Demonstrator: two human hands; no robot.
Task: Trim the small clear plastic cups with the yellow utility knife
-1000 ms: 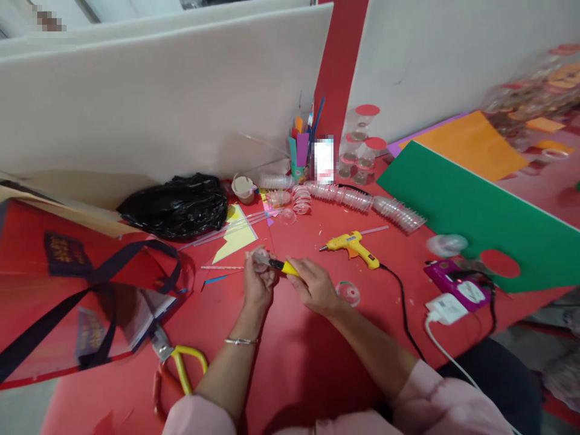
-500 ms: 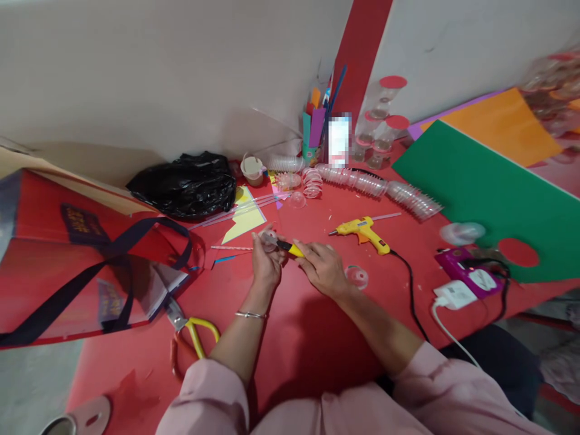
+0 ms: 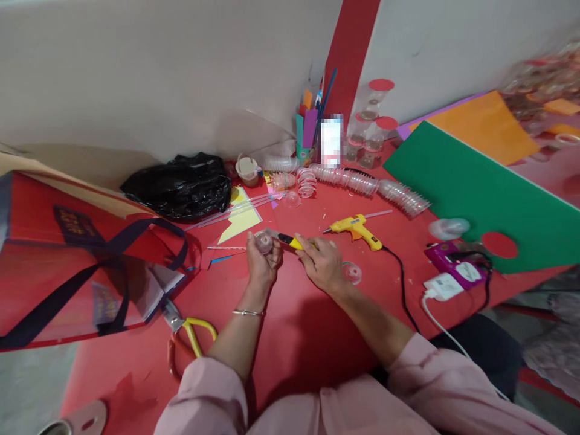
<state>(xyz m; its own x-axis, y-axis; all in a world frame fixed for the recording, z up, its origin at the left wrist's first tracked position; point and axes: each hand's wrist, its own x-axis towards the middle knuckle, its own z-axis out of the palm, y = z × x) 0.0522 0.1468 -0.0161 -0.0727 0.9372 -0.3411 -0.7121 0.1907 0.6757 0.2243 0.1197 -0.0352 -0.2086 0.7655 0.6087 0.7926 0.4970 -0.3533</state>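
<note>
Near the middle of the red table (image 3: 290,338), my left hand (image 3: 263,263) holds a small clear plastic cup (image 3: 263,243), its round end facing up toward me. My right hand (image 3: 322,263) grips a yellow and black cutter knife (image 3: 292,241), which points left toward the cup. The blade end lies close to the cup's rim; whether they touch is unclear. A clear plastic lid or cup (image 3: 351,273) lies just right of my right hand. The yellow glue gun (image 3: 356,229) rests beyond that hand, with its nozzle pointing left.
Scissors (image 3: 185,332) and a red bag (image 3: 49,254) are on the left, a black plastic bag (image 3: 179,186) behind. Stacked clear cups (image 3: 403,196) lie at the back. A green sheet (image 3: 480,199) and purple power strip (image 3: 455,266) with cables are on the right.
The cup in my left hand has turned so its round end shows. The knife has drawn slightly back from it. The whole view has shifted a little.
</note>
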